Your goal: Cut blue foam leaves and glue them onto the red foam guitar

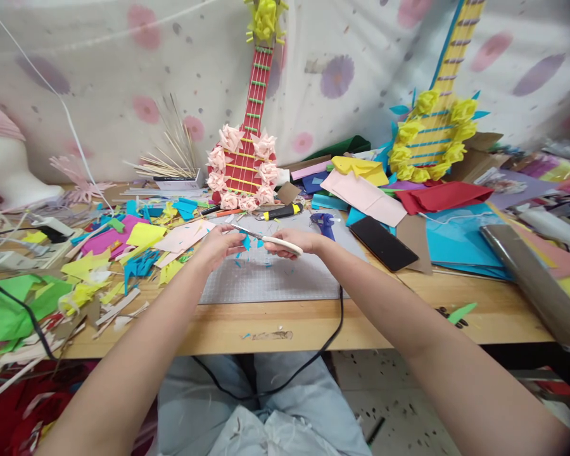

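Over the grey cutting mat (247,285), my right hand (297,242) is closed on a pair of scissors (285,245) with pale handles. Their blades point left toward my left hand (219,246), which pinches a small piece of blue paper (246,241). The blades lie right beside this piece; whether they touch it I cannot tell. Tiny blue scraps (238,263) are scattered on the mat below. Behind my hands stands a red paper guitar (243,166) ringed with pale pink paper flowers.
A yellow utility knife (280,212) and a blue glue gun (325,223) lie behind my hands, its black cord (341,316) hanging over the table edge. Coloured scraps (145,235) cover the left. A black phone (384,242), blue sheets (460,244) and a yellow guitar (432,136) are right.
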`<act>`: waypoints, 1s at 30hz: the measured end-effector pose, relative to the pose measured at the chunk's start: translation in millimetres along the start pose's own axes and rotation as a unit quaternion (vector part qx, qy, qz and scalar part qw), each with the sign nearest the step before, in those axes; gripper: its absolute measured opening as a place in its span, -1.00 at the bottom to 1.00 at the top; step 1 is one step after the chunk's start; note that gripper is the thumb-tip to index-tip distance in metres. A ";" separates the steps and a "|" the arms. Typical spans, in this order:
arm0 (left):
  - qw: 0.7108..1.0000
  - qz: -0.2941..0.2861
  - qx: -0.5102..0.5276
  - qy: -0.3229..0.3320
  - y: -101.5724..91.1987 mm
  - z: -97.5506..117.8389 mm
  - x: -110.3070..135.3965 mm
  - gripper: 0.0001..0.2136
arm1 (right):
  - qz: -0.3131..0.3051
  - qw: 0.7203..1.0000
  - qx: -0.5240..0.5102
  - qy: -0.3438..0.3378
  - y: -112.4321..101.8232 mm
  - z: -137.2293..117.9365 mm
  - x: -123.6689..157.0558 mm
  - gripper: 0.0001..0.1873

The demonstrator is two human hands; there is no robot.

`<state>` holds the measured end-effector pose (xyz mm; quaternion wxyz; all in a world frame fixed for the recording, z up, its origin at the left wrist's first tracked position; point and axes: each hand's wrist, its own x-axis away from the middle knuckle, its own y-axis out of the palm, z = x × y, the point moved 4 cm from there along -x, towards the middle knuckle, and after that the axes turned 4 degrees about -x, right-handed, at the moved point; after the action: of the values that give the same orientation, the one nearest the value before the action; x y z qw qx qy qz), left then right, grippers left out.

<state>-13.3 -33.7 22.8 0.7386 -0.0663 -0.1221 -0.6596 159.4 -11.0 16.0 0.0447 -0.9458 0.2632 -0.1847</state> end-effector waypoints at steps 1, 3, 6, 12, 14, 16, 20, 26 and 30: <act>1.000 -0.001 0.002 -0.001 0.1 -0.3 -0.1 -0.64 | -0.002 1.000 0.002 -0.005 -0.6 0.5 0.3 -0.44; 1.000 -0.002 0.002 -0.003 0.0 -0.9 -0.1 -0.64 | -0.003 1.000 0.014 -0.021 -0.9 0.6 1.1 -0.45; 1.000 -0.005 -0.004 0.000 -0.2 -1.9 0.8 -0.59 | 0.021 0.998 0.024 -0.049 -0.8 -1.1 0.7 -0.47; 0.999 -0.022 -0.039 0.003 0.0 -8.0 2.6 -0.52 | 0.156 0.981 -0.091 -0.073 -0.9 -8.3 -14.2 -0.51; 0.998 -0.028 -0.046 0.011 0.3 -8.9 2.9 -0.52 | 0.186 0.970 -0.136 -0.072 1.3 -11.0 -21.7 -0.54; 0.998 -0.029 -0.054 0.019 0.5 -8.6 3.8 -0.52 | 0.216 0.959 -0.171 -0.068 3.6 -13.2 -28.5 -0.57; 0.996 -0.016 -0.087 0.033 -0.7 -5.7 7.4 -0.51 | 0.277 0.934 -0.216 -0.070 6.3 -17.3 -37.0 -0.62; 0.983 -0.073 -0.158 0.052 -1.7 -4.7 10.7 -0.48 | 0.318 0.914 -0.237 -0.083 5.6 -22.4 -43.2 -0.61; 0.990 -0.098 -0.099 0.026 -5.6 -8.6 8.9 -0.57 | 0.312 0.911 -0.257 -0.085 2.1 -20.7 -45.4 -0.60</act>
<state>-17.1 -45.2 16.6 0.6632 -0.1097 -0.0425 -0.7391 114.6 10.9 20.0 -0.1226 -0.8063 0.5787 -0.0064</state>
